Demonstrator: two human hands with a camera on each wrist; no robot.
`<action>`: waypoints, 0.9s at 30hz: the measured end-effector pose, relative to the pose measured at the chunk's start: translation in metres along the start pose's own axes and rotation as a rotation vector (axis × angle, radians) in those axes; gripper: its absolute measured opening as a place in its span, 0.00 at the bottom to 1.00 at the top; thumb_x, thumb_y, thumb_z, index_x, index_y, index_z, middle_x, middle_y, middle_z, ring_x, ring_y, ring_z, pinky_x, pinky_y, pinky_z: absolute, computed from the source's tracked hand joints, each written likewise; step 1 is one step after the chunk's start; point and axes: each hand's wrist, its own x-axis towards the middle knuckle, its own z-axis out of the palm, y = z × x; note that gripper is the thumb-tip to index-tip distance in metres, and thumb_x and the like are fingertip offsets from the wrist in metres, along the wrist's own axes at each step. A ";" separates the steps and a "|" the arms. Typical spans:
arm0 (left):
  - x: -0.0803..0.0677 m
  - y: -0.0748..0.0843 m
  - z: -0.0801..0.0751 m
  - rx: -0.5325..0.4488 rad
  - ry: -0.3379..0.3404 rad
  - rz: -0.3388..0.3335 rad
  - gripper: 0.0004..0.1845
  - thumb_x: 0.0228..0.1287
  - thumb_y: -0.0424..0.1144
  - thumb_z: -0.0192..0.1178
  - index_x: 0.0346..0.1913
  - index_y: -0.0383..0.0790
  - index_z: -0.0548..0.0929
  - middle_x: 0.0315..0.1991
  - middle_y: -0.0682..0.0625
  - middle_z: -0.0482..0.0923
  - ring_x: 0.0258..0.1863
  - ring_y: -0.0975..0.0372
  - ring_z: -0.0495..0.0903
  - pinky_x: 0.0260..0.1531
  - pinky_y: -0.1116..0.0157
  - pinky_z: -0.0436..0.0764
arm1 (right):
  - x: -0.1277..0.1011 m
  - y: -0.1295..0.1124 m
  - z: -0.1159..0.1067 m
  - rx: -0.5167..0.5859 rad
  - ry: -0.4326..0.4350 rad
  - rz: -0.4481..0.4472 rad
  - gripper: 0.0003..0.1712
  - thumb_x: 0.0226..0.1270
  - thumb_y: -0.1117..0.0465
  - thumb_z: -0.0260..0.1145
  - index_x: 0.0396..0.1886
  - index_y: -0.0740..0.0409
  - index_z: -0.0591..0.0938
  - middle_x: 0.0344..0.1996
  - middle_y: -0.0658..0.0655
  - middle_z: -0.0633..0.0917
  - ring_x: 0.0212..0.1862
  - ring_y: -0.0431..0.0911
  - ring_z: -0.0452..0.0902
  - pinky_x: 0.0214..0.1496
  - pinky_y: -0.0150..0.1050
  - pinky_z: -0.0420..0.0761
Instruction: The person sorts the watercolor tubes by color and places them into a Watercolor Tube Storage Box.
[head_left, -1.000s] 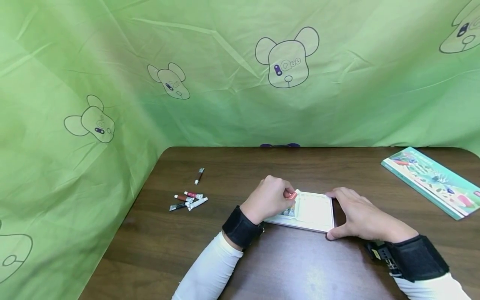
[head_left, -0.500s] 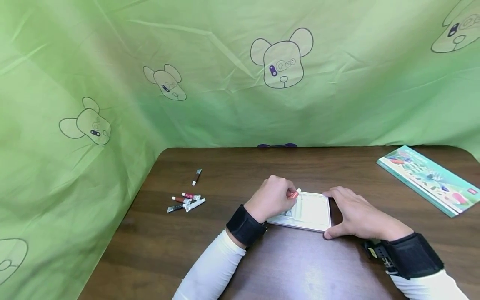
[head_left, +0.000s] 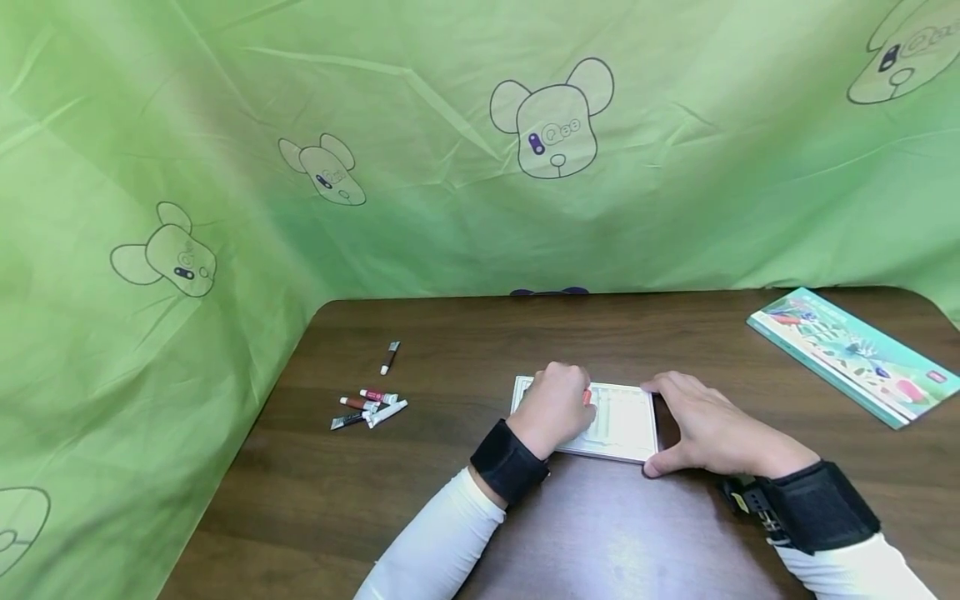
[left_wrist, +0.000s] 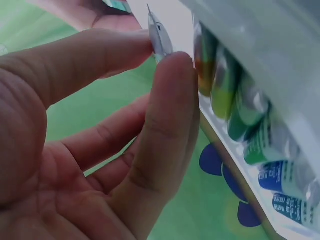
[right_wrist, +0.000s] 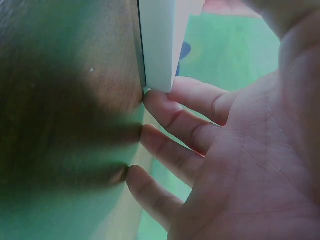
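My left hand [head_left: 551, 410] pinches a small orange-red paint tube [head_left: 587, 397] between thumb and fingertips, over the left part of a white plastic paint box [head_left: 632, 423]. In the left wrist view the tube's silvery flat end [left_wrist: 160, 37] pokes out between the fingertips. Green, blue and yellow paint tubes [left_wrist: 256, 145] lie in a row inside the box, beside that hand. My right hand [head_left: 703, 432] holds the box's right end, thumb at the near corner and index finger at the far one. In the right wrist view its other fingertips [right_wrist: 142, 180] rest on the table.
Several loose paint tubes [head_left: 371, 408] lie in a cluster on the left of the brown table [head_left: 300, 517]. A dark brown tube [head_left: 390, 357] lies alone behind them. At the back right is a flat turquoise illustrated box [head_left: 855, 354]. A green printed cloth [head_left: 420, 225] hangs behind.
My left hand has shifted slightly right and down over the box with the tube, uncovering the box's far left corner. The right hand keeps its place on the box. The head view has shifted slightly.
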 end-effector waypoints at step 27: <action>-0.012 -0.008 0.000 0.251 -0.076 0.102 0.07 0.67 0.47 0.72 0.31 0.52 0.88 0.30 0.54 0.77 0.27 0.64 0.74 0.21 0.67 0.68 | 0.000 0.000 0.000 -0.003 -0.012 0.004 0.62 0.41 0.32 0.85 0.68 0.66 0.73 0.63 0.67 0.79 0.65 0.63 0.74 0.62 0.68 0.74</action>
